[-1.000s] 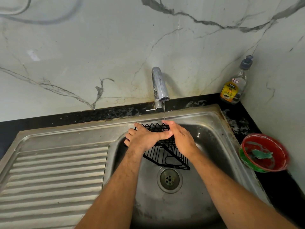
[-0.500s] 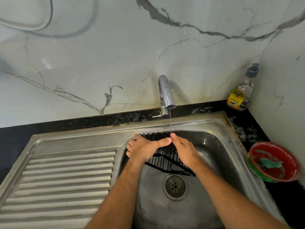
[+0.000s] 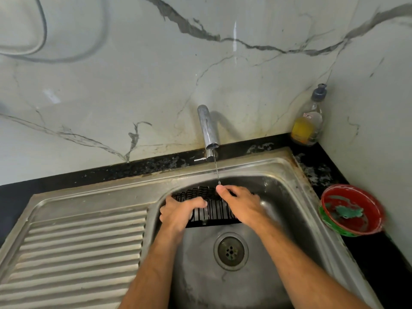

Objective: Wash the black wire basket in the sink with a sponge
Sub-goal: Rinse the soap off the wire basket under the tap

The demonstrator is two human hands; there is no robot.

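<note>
While a thin stream falls from the tap (image 3: 208, 128), you hold the black wire basket (image 3: 211, 210) over the far part of the sink (image 3: 289, 175) bowl, above the drain (image 3: 230, 251). Your left hand (image 3: 180, 214) curls round its left edge; your right hand (image 3: 242, 206) grips its right side, thumb just under the water. On the dark surface (image 3: 376, 253) to the right, a red bowl (image 3: 352, 210) holds something green, with a soap bottle (image 3: 308, 121) in the corner.

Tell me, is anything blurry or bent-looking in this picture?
Head view: the red bowl at the right edge is smeared with blur, the wide lens bows the sink rim, and the tap casts a soft shadow on the wall.
</note>
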